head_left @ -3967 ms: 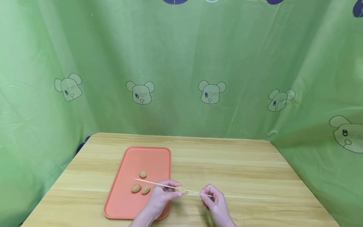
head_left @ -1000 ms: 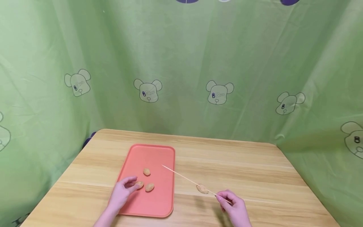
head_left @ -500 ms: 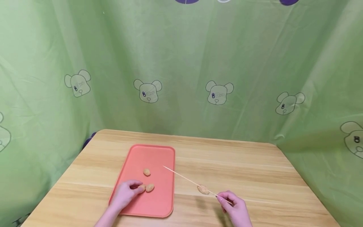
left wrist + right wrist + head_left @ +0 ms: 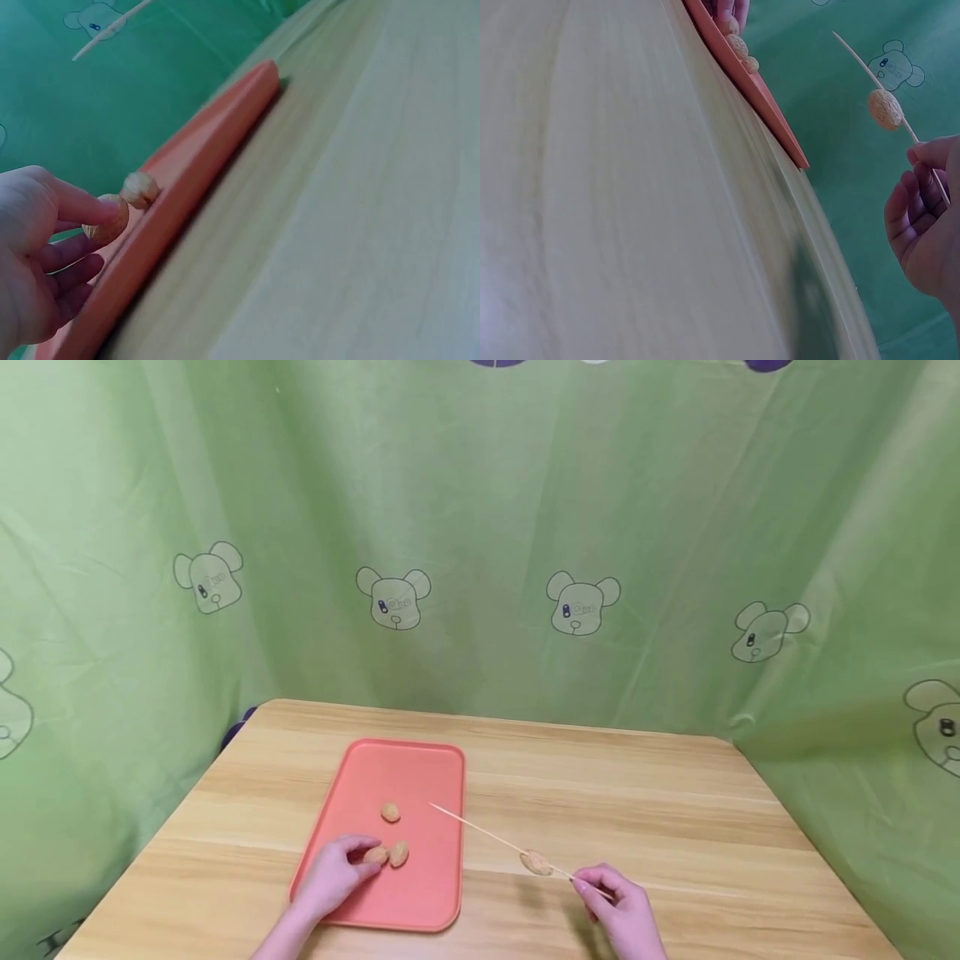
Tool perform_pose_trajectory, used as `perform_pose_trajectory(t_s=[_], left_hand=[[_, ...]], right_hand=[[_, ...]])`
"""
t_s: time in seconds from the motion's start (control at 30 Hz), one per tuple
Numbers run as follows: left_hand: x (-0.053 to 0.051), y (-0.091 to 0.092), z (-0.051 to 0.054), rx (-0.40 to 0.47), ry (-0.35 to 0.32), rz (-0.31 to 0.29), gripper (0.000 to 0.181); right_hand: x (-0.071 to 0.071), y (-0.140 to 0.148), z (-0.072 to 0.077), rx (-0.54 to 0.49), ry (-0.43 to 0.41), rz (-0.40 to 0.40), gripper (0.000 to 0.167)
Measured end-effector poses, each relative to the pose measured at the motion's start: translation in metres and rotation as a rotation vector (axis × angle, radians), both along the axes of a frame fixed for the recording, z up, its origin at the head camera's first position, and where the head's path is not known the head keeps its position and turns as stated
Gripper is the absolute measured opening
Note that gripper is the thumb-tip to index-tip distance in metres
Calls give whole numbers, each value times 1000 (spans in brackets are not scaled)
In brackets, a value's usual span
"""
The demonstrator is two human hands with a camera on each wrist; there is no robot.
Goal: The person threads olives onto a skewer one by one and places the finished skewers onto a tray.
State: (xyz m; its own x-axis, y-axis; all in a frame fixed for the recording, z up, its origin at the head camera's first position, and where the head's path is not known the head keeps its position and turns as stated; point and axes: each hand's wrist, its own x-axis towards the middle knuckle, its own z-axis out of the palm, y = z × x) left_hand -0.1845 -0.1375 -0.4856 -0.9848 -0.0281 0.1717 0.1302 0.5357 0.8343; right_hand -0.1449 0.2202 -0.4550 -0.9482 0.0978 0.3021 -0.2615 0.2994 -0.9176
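In the head view my left hand [image 4: 333, 872] is over the salmon-pink tray [image 4: 405, 902], pinching a tan oval ball [image 4: 376, 855] between thumb and fingers. The left wrist view shows this ball's wrinkled skin. Just right of it lies a second oval ball [image 4: 399, 853], and a smaller one [image 4: 390, 812] sits farther back on the tray. Off the tray's right side, my right hand [image 4: 618, 906] grips a thin wooden skewer [image 4: 480, 829] near its lower end. One skewered ball [image 4: 536, 862] is threaded on it, close to the fingers. The skewer's tip points up-left, over the tray.
A light wooden table [image 4: 675, 810] carries the tray on its left half. Behind and beside the table hangs a green curtain [image 4: 480, 668] with bear-head prints.
Both hands were on the skewer at first; the left then moved to the tray and took hold of a ball. Lately the ball beside it has turned slightly. The right hand keeps its grip.
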Motion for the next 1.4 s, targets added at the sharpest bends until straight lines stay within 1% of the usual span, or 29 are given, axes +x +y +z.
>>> perform_pose_trajectory(t_s=[0.07,0.17,0.27,0.4,0.53,0.63,0.77,0.87,0.97,1.0,1.07,1.2,1.4], left_hand=[[0,1,3,67,-14,-1,31],[-1,2,11,151,-11,-20,34],[0,4,19,175,13,-48,33],[3,7,30,206,27,-106,30],[6,10,39,294,8,-197,30],[8,13,45,346,-16,-241,31],[10,17,51,416,-51,-283,35],[11,20,53,493,-54,-359,37],[11,22,55,543,-33,-443,38],[12,22,56,556,-26,-463,38],[12,23,57,568,-18,-483,38],[13,25,58,581,-18,-496,37],[11,28,57,569,4,-487,38]], right_hand=[[0,0,1,5,-6,-3,8],[1,2,1,2,-6,-14,7],[1,6,0,-3,24,6,6],[1,12,0,-13,83,90,5],[2,21,0,-3,117,181,6],[3,27,3,8,141,249,8],[4,31,5,-5,194,340,11],[4,33,5,-15,226,377,13],[4,33,6,-14,229,376,15],[4,33,6,-14,232,377,16],[4,34,5,-8,236,377,17],[4,34,5,9,237,373,17],[6,33,4,17,192,333,12]])
